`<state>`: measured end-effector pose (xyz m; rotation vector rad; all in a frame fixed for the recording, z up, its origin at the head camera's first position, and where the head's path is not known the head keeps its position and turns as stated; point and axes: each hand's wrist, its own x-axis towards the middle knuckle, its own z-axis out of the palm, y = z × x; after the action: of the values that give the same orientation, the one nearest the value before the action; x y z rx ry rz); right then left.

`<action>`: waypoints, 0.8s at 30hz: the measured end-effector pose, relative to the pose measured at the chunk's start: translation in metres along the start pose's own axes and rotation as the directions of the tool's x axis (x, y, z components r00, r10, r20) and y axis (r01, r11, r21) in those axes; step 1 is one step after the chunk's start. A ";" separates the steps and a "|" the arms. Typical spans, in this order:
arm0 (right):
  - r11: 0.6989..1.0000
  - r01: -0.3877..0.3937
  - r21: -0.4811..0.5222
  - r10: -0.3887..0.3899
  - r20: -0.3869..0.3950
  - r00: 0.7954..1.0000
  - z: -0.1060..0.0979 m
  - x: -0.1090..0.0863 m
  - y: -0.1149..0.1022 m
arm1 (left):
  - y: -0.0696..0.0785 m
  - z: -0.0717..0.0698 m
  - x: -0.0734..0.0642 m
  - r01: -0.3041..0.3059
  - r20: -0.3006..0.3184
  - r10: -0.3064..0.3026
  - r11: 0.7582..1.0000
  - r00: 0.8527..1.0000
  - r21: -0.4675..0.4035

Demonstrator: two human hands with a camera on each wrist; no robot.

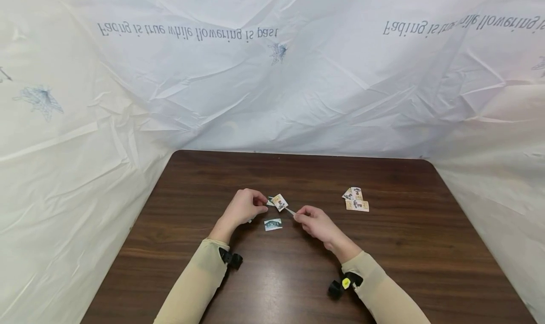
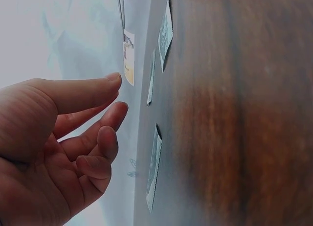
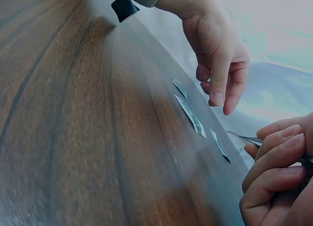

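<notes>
Two hands over dark wooden tabletop (image 1: 383, 248), right hand (image 1: 314, 222) grip pinching slim metal tweezers (image 1: 290, 211) beside small picture card (image 1: 279, 202), left hand (image 1: 243, 208) loosely curled, empty.

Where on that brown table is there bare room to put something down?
The far strip along the white sheet is bare, as are the table's left side and the near right corner. It is crowded mid-table around the left hand, right hand, small cards and card pile.
</notes>
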<state>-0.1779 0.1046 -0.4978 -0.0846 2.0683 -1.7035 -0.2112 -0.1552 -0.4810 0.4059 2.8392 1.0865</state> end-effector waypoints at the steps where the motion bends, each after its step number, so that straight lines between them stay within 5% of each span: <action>1: 1.000 -0.002 -0.003 0.002 -0.001 1.000 -0.001 0.000 0.000 | 0.000 0.000 0.000 -0.001 0.001 0.001 1.000 1.000 -0.001; 24: 1.000 -0.019 -0.008 0.019 -0.041 0.999 -0.032 -0.013 0.008 | 0.000 0.000 0.000 -0.023 -0.012 0.023 1.000 1.000 -0.012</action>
<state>-0.1761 0.1402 -0.4971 -0.0327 2.0993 -1.6985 -0.2106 -0.1550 -0.4810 0.4345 2.8432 1.1134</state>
